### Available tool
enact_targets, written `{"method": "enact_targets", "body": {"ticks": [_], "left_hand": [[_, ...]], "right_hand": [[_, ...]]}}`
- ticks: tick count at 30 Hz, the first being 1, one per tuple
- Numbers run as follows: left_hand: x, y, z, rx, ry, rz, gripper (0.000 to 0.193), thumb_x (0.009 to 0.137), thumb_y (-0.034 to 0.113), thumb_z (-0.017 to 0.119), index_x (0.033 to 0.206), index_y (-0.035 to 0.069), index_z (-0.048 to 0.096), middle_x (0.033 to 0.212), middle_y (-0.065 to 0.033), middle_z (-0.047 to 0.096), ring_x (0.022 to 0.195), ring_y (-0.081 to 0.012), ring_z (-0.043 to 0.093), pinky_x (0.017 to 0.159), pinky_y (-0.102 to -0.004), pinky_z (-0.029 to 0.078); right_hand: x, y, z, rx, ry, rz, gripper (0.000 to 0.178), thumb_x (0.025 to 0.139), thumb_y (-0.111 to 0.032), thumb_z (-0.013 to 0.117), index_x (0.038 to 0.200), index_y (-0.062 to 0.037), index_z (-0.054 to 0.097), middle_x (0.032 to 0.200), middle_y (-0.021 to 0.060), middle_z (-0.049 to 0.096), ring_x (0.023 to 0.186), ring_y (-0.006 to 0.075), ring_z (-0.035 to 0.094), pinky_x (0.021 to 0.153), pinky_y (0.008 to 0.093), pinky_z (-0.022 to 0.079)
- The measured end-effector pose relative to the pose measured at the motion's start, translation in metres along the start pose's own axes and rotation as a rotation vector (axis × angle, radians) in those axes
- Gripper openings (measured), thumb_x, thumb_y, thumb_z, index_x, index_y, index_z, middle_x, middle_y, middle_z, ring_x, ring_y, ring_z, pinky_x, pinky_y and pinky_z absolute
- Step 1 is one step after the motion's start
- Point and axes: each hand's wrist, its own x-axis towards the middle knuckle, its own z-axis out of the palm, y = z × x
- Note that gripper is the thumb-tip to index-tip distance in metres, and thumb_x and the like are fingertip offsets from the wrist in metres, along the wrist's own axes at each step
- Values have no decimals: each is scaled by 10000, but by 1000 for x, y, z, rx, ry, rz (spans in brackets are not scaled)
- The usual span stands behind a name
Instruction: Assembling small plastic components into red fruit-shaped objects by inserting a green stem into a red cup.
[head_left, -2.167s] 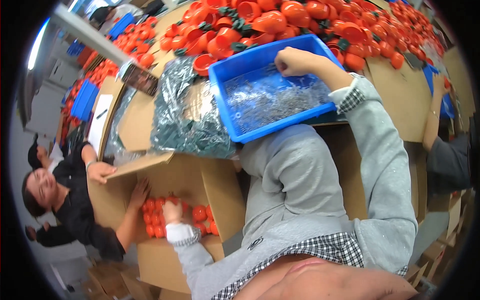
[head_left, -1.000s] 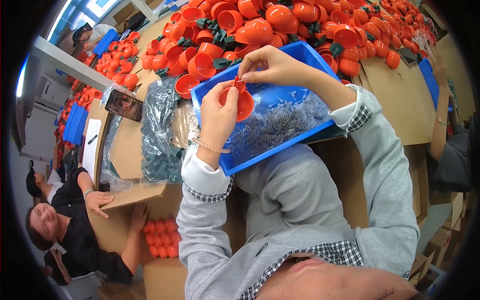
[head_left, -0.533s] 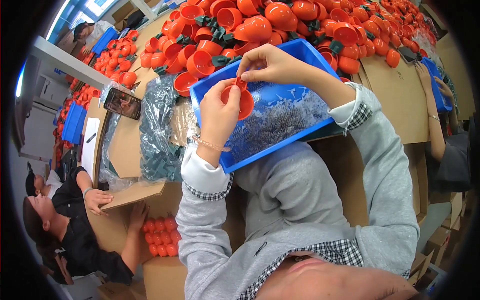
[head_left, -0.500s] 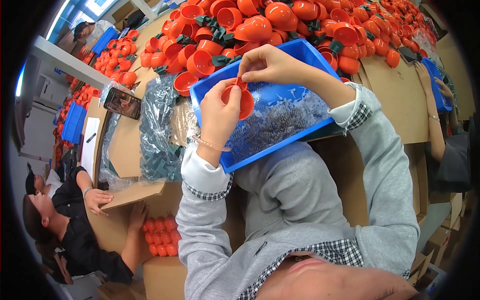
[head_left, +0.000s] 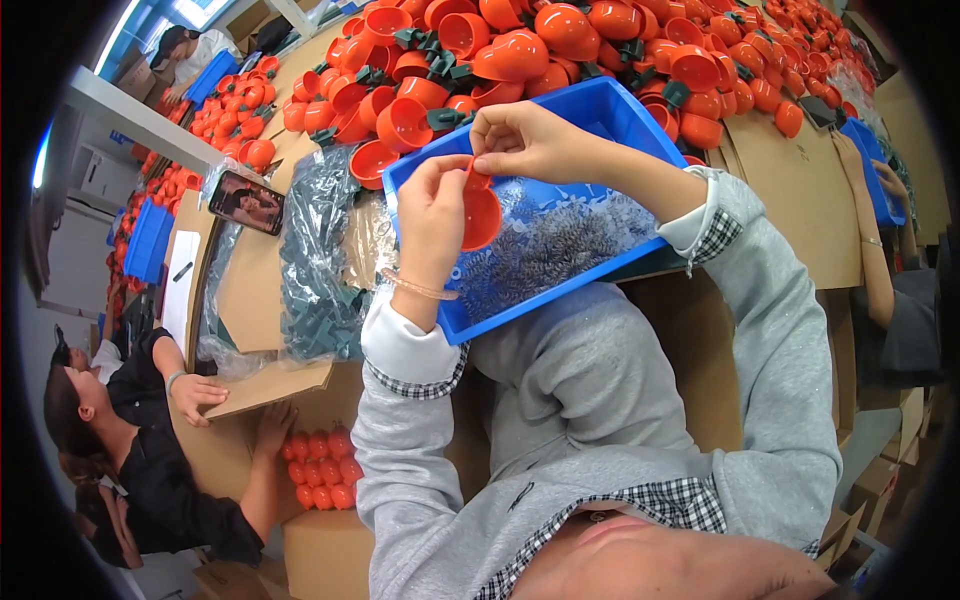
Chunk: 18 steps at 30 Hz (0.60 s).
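My left hand (head_left: 432, 215) holds an orange half-shell cup (head_left: 481, 213) over the blue plastic bin (head_left: 600, 108). My right hand (head_left: 525, 140) pinches at the top rim of that same cup, fingers closed on a small part I cannot make out. The bin holds a heap of small metal springs (head_left: 545, 250). Behind the bin lies a big pile of orange cups with dark green clips (head_left: 520, 45).
A clear bag of dark green parts (head_left: 315, 270) lies left of the bin, with a phone (head_left: 246, 202) beyond it. A person at the lower left reaches into a cardboard box of orange pieces (head_left: 320, 470). Another person's arm (head_left: 880, 250) rests at the right.
Earlier my left hand was down in the cardboard box and my right hand in the bin. Both now meet over the bin at the orange cup, holding nearly still over the last second.
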Motion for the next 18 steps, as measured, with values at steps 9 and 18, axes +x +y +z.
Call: {"method": "enact_targets", "body": {"ticks": [9,18], "left_hand": [[-20,30,-9,-297,-22,-247,191,847,157,600,924,-18,615,797,-90,642,657,-125,624,609,-225,500],[-16,12,-3,-318,12,-307,239,882,191,556,1008,-4,615,846,-60,647,722,-100,605,660,-207,475]], "right_hand": [[-1,29,17,-770,-222,-52,159,713,-88,626,859,-30,653,856,138,647,792,304,629,716,375,496],[9,-2,-17,-335,-139,71,154,736,-85,663,870,-12,650,736,109,638,702,175,617,640,302,486]]}}
